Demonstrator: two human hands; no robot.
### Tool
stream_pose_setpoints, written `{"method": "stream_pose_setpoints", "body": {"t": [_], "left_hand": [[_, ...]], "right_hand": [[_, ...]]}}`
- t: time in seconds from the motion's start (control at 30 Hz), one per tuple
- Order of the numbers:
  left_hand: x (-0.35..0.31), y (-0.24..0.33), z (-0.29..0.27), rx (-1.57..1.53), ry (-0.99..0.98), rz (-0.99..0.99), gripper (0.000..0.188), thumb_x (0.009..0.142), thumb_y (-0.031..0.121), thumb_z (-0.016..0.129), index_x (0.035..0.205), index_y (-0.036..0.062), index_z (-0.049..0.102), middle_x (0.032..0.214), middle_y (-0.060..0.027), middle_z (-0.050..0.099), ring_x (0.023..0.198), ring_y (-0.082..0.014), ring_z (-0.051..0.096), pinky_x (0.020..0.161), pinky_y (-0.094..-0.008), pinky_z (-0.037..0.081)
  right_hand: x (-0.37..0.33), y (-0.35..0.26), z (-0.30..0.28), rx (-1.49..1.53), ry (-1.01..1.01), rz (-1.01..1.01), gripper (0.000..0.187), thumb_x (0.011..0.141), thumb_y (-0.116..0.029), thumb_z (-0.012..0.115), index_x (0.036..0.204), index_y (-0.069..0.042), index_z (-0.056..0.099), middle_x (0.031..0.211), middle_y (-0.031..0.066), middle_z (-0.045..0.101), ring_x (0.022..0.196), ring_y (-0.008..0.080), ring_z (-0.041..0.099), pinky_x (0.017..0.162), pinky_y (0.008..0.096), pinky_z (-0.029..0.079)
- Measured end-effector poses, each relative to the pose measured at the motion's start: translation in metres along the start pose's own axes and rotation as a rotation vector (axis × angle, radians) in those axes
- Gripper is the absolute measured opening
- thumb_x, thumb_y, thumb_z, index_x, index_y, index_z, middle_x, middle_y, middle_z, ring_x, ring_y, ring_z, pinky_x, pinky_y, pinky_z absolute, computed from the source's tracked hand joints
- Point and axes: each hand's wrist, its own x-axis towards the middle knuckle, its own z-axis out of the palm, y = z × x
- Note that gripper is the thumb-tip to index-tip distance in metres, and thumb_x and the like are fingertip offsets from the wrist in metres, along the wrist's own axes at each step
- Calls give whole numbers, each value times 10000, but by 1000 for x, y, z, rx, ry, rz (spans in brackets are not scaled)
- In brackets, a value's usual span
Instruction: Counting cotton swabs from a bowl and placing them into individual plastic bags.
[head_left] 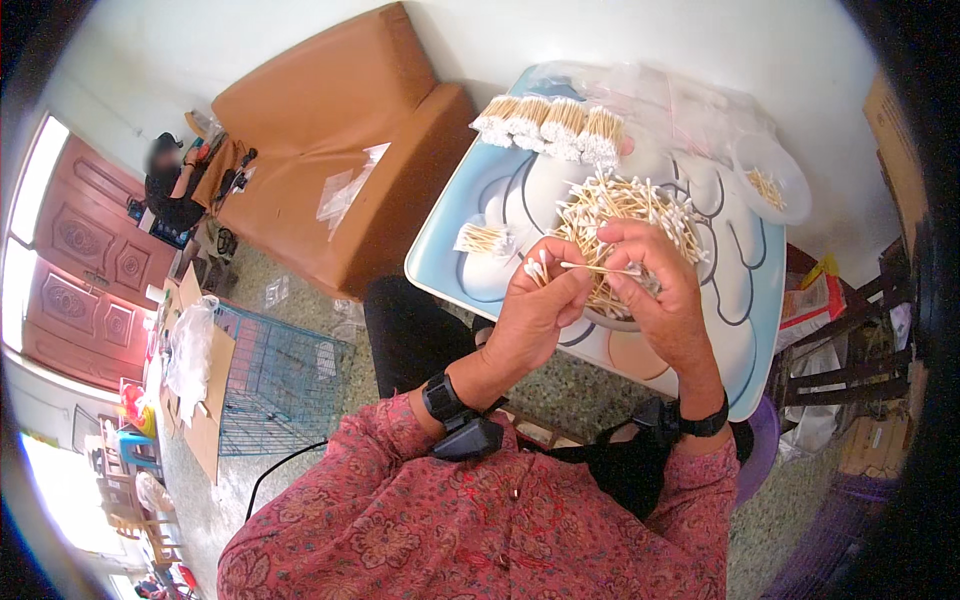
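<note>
Above the near side of a heaped bowl, my two hands meet. A few cotton swabs stick up between the curled fingers of my left hand. My right hand pinches a swab lying crosswise, whose other end reaches my left fingertips. Behind them a large pile of loose cotton swabs fills the bowl, whose rim shows below my fingers. To the left lies a small bagged bundle of swabs. Several larger bundles of swabs stand in a row at the table's far left.
The blue and white table has a raised edge. Clear plastic bags lie along its far side, beside a white bowl holding a few swabs. A brown sofa stands to the left, near a blue wire cage. Another person sits beyond.
</note>
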Motion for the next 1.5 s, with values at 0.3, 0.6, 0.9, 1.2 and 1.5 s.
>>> {"method": "stream_pose_setpoints", "body": {"t": [0.3, 0.6, 0.9, 1.2, 1.5], "left_hand": [[-1, 0, 0, -7, 4, 7, 108, 861, 27, 527, 911, 101, 468, 661, 36, 446, 516, -26, 336, 428, -171, 239], [0, -3, 0, 19, -9, 34, 112, 879, 64, 522, 961, 109, 462, 629, 15, 444, 477, -48, 314, 411, -187, 224], [-1, 0, 0, -6, -18, 28, 130, 847, 1, 518, 919, 93, 463, 672, 33, 455, 514, -30, 337, 436, -175, 252], [1, -6, 6, 43, -23, -34, 56, 869, 49, 503, 867, 86, 462, 620, 4, 433, 479, -55, 324, 409, -184, 226], [-3, -10, 4, -24, -88, -199, 83, 872, 46, 479, 940, 94, 480, 640, 11, 433, 501, -47, 324, 429, -176, 235]], "right_hand": [[0, 1, 3, -9, 9, -8, 123, 731, 8, 589, 840, -34, 550, 1047, 115, 587, 1067, 282, 525, 918, 369, 394], [-1, 1, 1, -2, 15, 23, 133, 734, 22, 591, 847, -36, 551, 1061, 113, 586, 1079, 267, 525, 932, 365, 388], [1, 2, -1, 3, 21, 6, 111, 751, 0, 590, 848, -35, 549, 1067, 117, 584, 1027, 258, 542, 901, 345, 401], [-6, 9, -2, 375, 91, 221, 73, 846, -35, 553, 917, -31, 536, 966, 63, 569, 927, 123, 539, 833, 261, 419], [-8, 8, 14, 303, 171, 201, 92, 846, -24, 547, 938, -25, 549, 904, 17, 557, 840, 83, 530, 763, 237, 437]]}}
